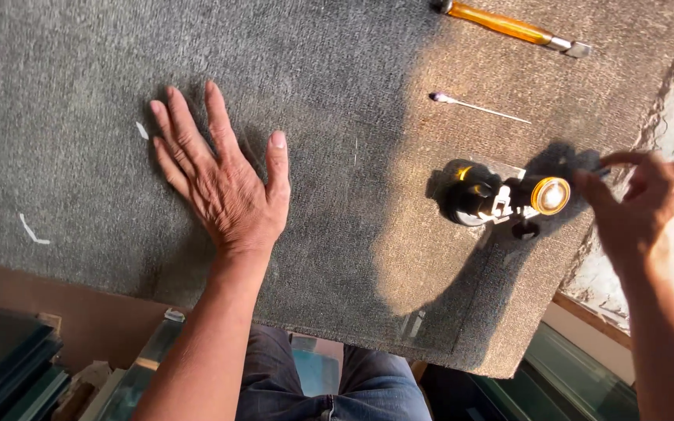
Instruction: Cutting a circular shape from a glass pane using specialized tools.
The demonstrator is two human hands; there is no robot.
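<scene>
The person's lap in blue jeans [368, 382] is showing nearest the camera, just under the near edge of the bench [72, 62], which is wearing a grey felt-like cover. From there the left forearm is reaching straight out over the near edge, and the left hand [224, 183] is lying palm down on the cover toward the left half of the bench, fingers spread wide and the thumb angled out to the right, holding nothing.

The right arm is coming in from the near right corner, bent upward at the wrist. The right hand [637, 203] is hovering at the right edge of the bench, its fingers curled and the thumb and forefinger drawn together; whether they are pinching something small cannot be told.

Just left of those fingertips, a small dark bottle-shaped tool with a round amber end [509, 199] is lying on its side in the sunlit patch near the right edge, casting a dark shadow. It is close to the right hand but not in its grip.

Further out, a thin white stick with a dark tip [477, 107] is lying on the cover, and beyond it, at the far edge, an amber-handled tool with a metal head [512, 27] is resting at a slant.

Stacked glass panes [9, 359] are standing below the bench at the left.
</scene>
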